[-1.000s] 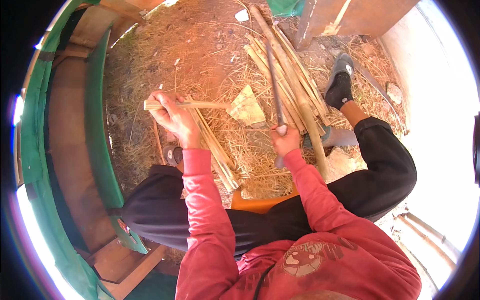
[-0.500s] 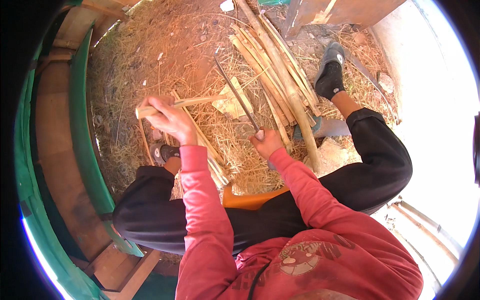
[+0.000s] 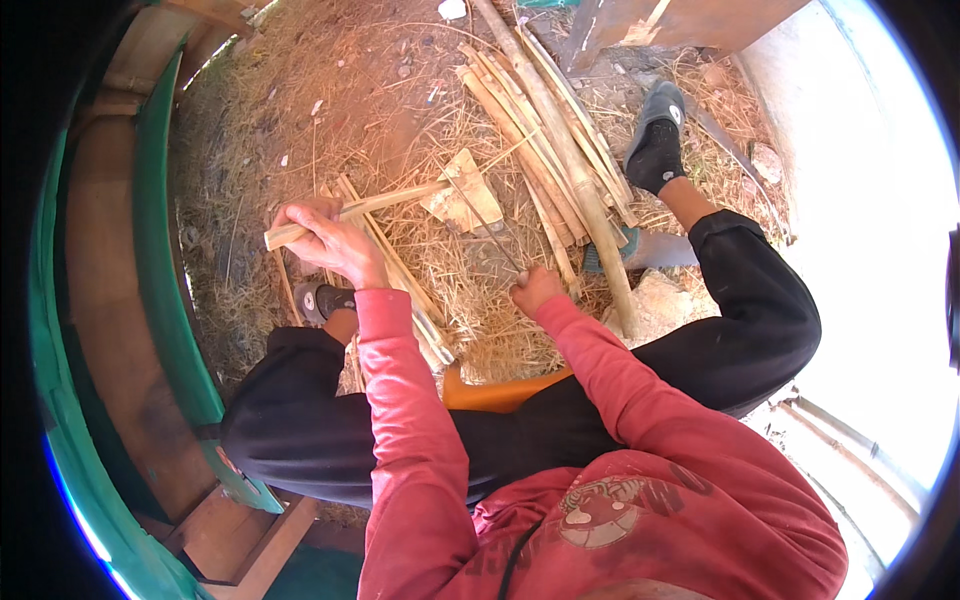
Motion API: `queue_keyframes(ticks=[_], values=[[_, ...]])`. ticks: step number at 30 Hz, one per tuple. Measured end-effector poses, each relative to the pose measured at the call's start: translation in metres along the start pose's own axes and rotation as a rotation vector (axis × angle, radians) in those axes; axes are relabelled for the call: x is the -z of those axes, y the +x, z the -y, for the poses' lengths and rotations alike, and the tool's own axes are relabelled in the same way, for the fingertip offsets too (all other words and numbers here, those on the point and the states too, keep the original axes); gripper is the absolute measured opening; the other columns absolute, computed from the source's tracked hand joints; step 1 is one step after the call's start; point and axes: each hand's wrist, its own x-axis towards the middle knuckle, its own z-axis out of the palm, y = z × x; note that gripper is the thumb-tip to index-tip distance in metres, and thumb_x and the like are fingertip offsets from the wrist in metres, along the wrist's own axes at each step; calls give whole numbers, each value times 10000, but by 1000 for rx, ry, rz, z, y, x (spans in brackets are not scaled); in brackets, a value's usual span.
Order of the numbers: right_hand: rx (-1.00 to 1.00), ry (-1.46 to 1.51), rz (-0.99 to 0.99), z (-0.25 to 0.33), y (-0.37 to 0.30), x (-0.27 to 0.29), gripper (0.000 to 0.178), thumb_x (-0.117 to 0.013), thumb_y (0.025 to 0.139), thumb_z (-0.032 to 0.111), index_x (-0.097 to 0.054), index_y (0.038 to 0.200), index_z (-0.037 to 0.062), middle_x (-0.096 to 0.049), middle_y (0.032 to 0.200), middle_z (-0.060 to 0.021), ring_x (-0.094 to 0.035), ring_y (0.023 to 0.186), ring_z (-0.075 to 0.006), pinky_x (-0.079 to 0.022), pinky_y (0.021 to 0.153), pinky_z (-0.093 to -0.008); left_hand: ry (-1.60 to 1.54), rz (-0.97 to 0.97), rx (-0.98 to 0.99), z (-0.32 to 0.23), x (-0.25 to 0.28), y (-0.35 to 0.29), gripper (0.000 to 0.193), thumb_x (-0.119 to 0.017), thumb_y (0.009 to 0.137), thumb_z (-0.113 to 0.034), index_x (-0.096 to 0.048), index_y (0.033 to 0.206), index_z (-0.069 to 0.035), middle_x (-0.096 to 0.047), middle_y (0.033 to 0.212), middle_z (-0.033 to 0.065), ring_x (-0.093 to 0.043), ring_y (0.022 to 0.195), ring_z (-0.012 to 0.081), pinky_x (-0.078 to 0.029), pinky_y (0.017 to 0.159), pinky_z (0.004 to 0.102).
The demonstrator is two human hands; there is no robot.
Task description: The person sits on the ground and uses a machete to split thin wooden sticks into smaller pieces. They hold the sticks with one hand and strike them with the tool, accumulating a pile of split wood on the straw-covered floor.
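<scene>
My left hand is closed around a pale bamboo strip, held roughly level, one end poking out past the fingers. The strip's far end lies over a flat pale piece of wood on the straw. In my right hand is a long, thin-bladed knife; my fingers hide its handle. The blade runs up and leftward across the flat wood, its tip by the strip's far end. Whether blade and strip touch, I cannot tell.
A pile of split bamboo strips lies ahead to the right, with a thicker pole across it. More strips rest by my left foot. An orange seat is under me. Boards with green sheeting stand left.
The knife has swung down, its tip dropping nearer the strip's end and flat wood. My right hand has shifted slightly right and lower; the strip has tilted a little.
</scene>
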Motion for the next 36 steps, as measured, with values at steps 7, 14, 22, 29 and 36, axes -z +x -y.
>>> queue_keyframes(ticks=[7, 14, 22, 29, 36], values=[[76, 212, -114, 20, -7, 21, 379, -642, 782, 237, -640, 1001, -72, -611, 1007, -328, -612, 1003, -409, -497, 881, -447, 55, 82, 28, -8, -22, 0, 264, -452, 1025, -291, -367, 951, -53, -412, 689, 25, -385, 594, 85, -386, 560, 264], [-74, 4, 12, 9, -1, 24, 356, -659, 770, 226, -665, 989, -55, -640, 965, -315, -629, 966, -411, -502, 880, -463, 186, 151, -20, -17, -48, -2, 204, -423, 1029, -225, -417, 978, -27, -440, 704, 35, -429, 609, 112, -413, 583, 283], [-17, 292, -130, 33, -7, 23, 418, -620, 810, 292, -649, 1092, -16, -648, 1005, -269, -618, 987, -413, -497, 900, -460, 122, 140, 5, -13, -50, -5, 233, -442, 1025, -255, -438, 986, -25, -453, 717, 34, -438, 631, 117, -425, 599, 287], [48, -127, -131, -12, 4, -4, 352, -660, 769, 239, -658, 955, -60, -661, 814, -267, -655, 822, -412, -525, 820, -466, 235, 183, -12, -14, -54, 1, 243, -447, 1023, -266, -442, 997, -24, -442, 717, 29, -429, 626, 111, -402, 586, 283], [14, 296, -246, 30, -9, 9, 331, -672, 766, 227, -654, 969, -33, -646, 888, -302, -647, 872, -417, -519, 823, -436, 156, 124, 22, -15, -49, -3, 263, -460, 1020, -287, -440, 986, -27, -436, 701, 23, -412, 619, 109, -408, 595, 281]])
